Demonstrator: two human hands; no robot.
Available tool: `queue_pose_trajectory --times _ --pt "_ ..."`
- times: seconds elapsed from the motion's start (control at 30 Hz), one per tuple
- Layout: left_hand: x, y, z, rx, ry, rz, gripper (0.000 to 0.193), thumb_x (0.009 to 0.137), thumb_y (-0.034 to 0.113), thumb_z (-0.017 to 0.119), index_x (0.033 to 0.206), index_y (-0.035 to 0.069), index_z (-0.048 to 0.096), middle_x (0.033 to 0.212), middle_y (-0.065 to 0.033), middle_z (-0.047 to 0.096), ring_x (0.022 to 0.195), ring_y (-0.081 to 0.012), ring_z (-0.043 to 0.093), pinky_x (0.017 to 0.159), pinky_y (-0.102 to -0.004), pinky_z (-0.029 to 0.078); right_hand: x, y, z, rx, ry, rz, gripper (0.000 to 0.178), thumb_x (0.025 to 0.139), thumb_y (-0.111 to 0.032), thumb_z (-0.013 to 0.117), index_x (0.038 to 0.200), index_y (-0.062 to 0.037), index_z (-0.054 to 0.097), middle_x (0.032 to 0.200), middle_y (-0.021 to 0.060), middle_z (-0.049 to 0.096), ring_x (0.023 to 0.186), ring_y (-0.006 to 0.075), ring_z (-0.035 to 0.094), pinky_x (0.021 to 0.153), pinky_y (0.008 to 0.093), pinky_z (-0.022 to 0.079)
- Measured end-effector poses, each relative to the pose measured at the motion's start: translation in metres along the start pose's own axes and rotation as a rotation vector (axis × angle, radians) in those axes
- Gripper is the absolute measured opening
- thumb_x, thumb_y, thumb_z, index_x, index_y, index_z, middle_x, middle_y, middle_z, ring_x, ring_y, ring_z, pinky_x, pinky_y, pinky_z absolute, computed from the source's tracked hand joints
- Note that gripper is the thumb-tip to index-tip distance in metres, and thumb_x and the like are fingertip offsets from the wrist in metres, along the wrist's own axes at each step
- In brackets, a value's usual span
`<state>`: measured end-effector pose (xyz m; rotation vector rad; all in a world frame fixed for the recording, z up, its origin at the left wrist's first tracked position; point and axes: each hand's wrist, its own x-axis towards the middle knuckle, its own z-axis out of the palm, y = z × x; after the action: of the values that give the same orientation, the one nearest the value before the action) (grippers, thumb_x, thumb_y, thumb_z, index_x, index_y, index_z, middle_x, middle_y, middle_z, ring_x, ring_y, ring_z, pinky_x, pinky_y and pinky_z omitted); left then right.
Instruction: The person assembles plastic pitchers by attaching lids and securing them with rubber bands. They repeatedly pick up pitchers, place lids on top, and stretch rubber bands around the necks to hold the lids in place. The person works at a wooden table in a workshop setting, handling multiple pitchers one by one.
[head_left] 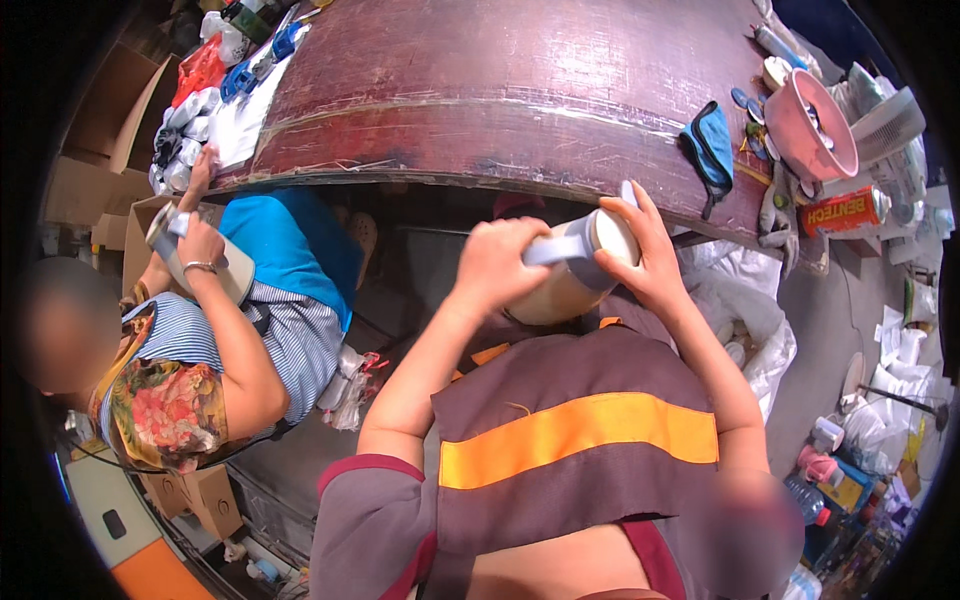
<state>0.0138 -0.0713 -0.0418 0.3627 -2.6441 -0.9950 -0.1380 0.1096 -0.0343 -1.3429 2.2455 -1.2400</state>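
Note:
A cream jug [550,298] with a grey collar and a grey handle [562,249] lies tilted across my lap, just below the table edge. My left hand [497,262] is closed around the handle. At its upper end, my right hand [648,245] grips the grey rim beside the round whitish top [613,236], thumb and fingers on either side. A grey tip sticks up past the right fingers. The jug's lower end rests against my brown apron [580,470] with orange bands.
To my left, a seated co-worker [230,350] holds a similar jug [222,268]. Ahead stands a dark red table [450,90]. On its right are a blue cloth [708,150], a pink basin [805,125] and an orange-red can [847,212]. White plastic bags [745,310] lie beside my right arm.

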Motion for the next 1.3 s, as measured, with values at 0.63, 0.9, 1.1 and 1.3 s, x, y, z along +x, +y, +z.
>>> queue_pose_trajectory --times 0.63,0.9,1.1,1.3 --pt "0.000 0.008 0.028 -0.198 -0.277 -0.277 0.031 0.082 0.025 0.066 0.104 0.003 0.062 0.091 -0.0119 0.066 0.084 -0.0191 0.063 0.076 -0.0320 0.049 -0.013 0.034 0.001 -0.082 0.089 0.130 0.060 0.080 -0.035 0.064 0.136 -0.0217 0.048 0.141 0.0297 0.037 0.129 0.0438 0.039 0.107 0.0440 0.034" --pt "-0.004 0.021 0.031 -0.192 -0.344 -0.265 0.032 0.080 0.022 0.068 0.106 0.003 0.064 0.089 -0.0098 0.068 0.081 -0.0151 0.063 0.075 -0.0301 0.049 -0.021 0.041 -0.017 -0.130 0.015 0.039 0.061 0.080 -0.052 0.063 0.133 -0.0217 0.052 0.141 0.0259 0.039 0.134 0.0399 0.034 0.109 0.0484 0.027" --pt "0.025 -0.034 0.018 -0.304 -0.123 -0.347 0.018 0.079 0.011 0.063 0.096 0.002 0.064 0.077 -0.0034 0.063 0.070 -0.0110 0.057 0.067 -0.0271 0.047 0.007 0.016 -0.024 -0.249 -0.081 -0.438 0.062 0.080 -0.053 0.063 0.125 -0.0106 0.054 0.128 0.0178 0.050 0.129 0.0364 0.041 0.106 0.0467 0.032" --pt "-0.005 0.029 0.026 -0.206 -0.273 -0.248 0.034 0.079 0.027 0.058 0.102 0.003 0.057 0.090 -0.0174 0.064 0.082 -0.0305 0.064 0.075 -0.0392 0.049 0.006 0.033 0.001 -0.373 0.164 -0.031 0.048 0.080 -0.042 0.065 0.113 -0.0083 0.060 0.109 0.0122 0.058 0.110 0.0305 0.052 0.093 0.0454 0.039"
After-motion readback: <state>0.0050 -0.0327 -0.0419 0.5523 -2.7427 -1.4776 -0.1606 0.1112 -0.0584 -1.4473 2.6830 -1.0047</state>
